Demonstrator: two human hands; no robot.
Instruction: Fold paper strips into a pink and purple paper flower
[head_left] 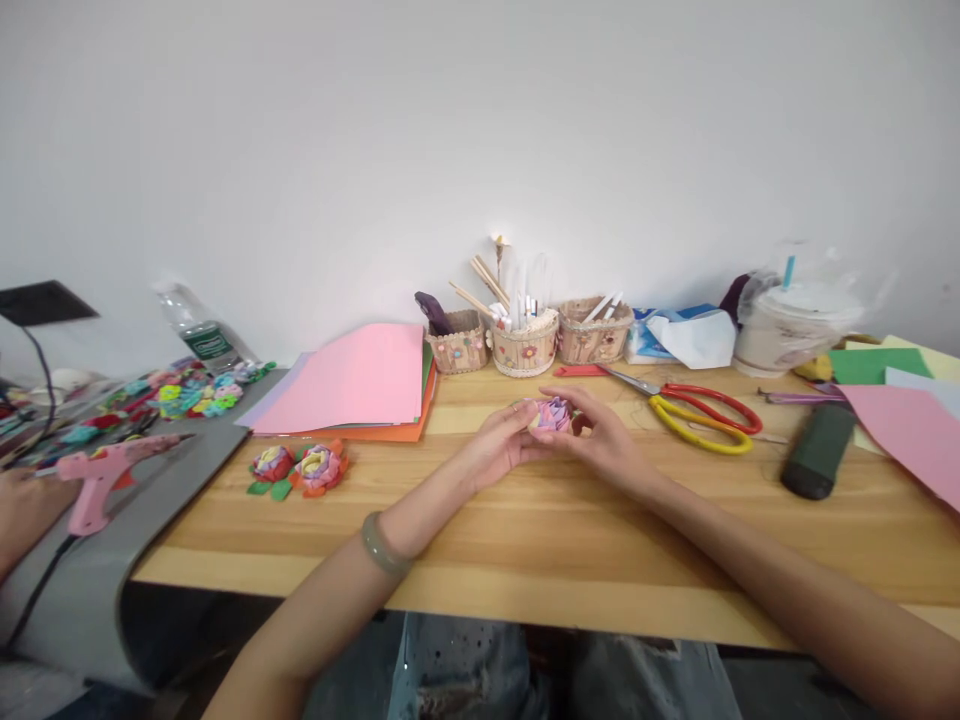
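Note:
Between my two hands, above the wooden table (465,545), is a paper flower (553,414) with purple, pink and pale yellow petals. My left hand (504,447) grips its left side, the thumb along the petals. From the right, my right hand (604,440) closes its fingers round the other side. Part of the flower is hidden by the fingers. Two more paper flowers lie to the left: a smaller one (272,465) with green leaves and a bigger one (320,468) with orange outer petals.
Behind my hands stand decorated baskets (526,350) of sticks. Scissors (701,418), a dark green cylinder (817,452) and a lidded cup (796,328) are on the right. Coloured paper (352,380) lies at left. A pink glue gun (101,475) is beside another person's hand (30,510).

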